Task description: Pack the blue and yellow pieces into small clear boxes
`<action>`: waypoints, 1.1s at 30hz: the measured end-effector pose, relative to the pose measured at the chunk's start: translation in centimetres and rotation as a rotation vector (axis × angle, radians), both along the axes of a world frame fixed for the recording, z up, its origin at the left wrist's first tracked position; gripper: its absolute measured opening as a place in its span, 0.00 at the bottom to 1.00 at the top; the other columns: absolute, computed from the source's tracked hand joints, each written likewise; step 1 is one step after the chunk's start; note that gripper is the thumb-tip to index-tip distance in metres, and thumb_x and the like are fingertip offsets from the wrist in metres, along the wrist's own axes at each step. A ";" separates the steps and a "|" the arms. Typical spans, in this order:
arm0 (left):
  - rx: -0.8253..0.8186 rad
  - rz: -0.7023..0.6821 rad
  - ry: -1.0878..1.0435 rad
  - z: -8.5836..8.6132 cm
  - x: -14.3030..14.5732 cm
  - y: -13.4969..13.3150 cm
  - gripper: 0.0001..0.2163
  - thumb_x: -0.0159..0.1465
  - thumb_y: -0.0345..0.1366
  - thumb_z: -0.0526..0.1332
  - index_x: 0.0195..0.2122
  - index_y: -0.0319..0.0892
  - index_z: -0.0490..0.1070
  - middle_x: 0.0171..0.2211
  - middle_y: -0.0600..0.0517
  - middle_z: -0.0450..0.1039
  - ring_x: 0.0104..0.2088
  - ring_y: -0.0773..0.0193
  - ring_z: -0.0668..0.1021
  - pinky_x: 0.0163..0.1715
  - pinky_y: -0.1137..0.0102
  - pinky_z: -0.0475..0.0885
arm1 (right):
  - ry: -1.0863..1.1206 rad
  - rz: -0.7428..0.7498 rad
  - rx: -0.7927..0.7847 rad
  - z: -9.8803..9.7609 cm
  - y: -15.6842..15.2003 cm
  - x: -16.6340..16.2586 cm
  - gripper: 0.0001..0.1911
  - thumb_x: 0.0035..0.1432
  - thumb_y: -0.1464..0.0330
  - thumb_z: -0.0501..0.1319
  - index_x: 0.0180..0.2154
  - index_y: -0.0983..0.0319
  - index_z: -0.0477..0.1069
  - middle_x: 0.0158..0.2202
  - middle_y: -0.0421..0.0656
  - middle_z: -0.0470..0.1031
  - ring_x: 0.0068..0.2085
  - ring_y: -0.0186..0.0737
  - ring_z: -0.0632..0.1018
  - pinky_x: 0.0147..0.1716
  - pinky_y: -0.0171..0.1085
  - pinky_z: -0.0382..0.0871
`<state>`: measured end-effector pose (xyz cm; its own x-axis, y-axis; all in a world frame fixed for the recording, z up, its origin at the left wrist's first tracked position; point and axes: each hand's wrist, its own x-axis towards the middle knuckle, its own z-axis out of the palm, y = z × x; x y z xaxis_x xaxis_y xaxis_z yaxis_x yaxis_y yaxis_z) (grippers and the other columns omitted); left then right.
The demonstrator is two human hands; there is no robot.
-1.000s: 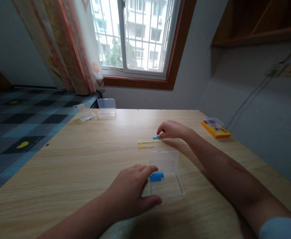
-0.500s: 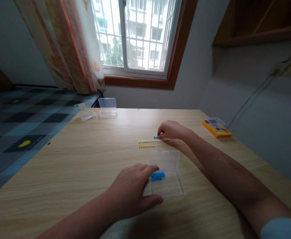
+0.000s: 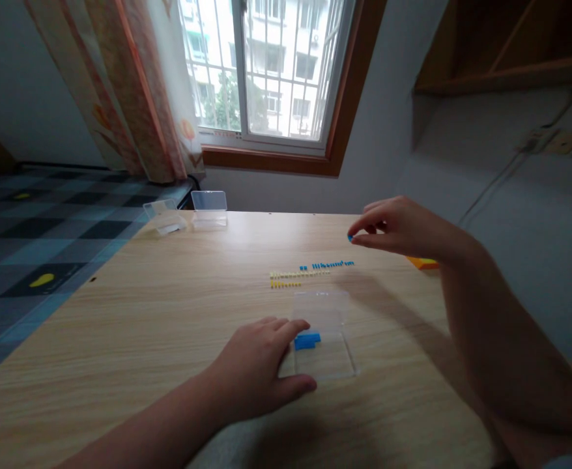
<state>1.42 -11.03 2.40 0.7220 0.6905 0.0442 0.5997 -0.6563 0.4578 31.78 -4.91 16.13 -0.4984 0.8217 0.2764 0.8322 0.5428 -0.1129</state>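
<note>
My right hand (image 3: 388, 225) is raised over the table, thumb and forefinger pinching a small blue piece (image 3: 350, 238) whose exact kind is too small to make out. Beneath it and to the left runs a row of small blue pieces (image 3: 332, 265). A cream row (image 3: 300, 275) and a shorter yellow row (image 3: 286, 284) lie nearer to me. My left hand (image 3: 261, 365) rests with fingers apart at the left side of an opened clear plastic box (image 3: 332, 361). Inside that box, close to my forefinger, are blue strips (image 3: 307, 341).
Two more clear boxes, one tilted (image 3: 163, 218) and one with its lid up (image 3: 209, 210), stand at the table's far left corner. An orange case (image 3: 421, 262) is partly hidden behind my right arm. A bed (image 3: 61, 254) adjoins the table's left side.
My right hand has risen from the blue row and moved right, carrying a small blue piece. More of the blue row now shows. My left hand stays by the box.
</note>
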 end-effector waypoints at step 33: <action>0.001 -0.013 0.011 0.4 0.3 -0.2 0.30 0.59 0.50 0.69 0.60 0.44 0.69 0.51 0.45 0.79 0.50 0.45 0.80 0.50 0.53 0.74 | -0.225 0.407 -0.189 -9.6 -8.7 -3.9 0.08 0.68 0.69 0.61 0.35 0.59 0.78 0.29 0.39 0.73 0.30 0.34 0.71 0.31 0.36 0.55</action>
<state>1.68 -11.22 2.81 0.7314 0.6809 0.0369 0.5962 -0.6648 0.4502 27.90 -13.61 6.55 -0.8193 0.5732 -0.0092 0.5719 0.8161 -0.0828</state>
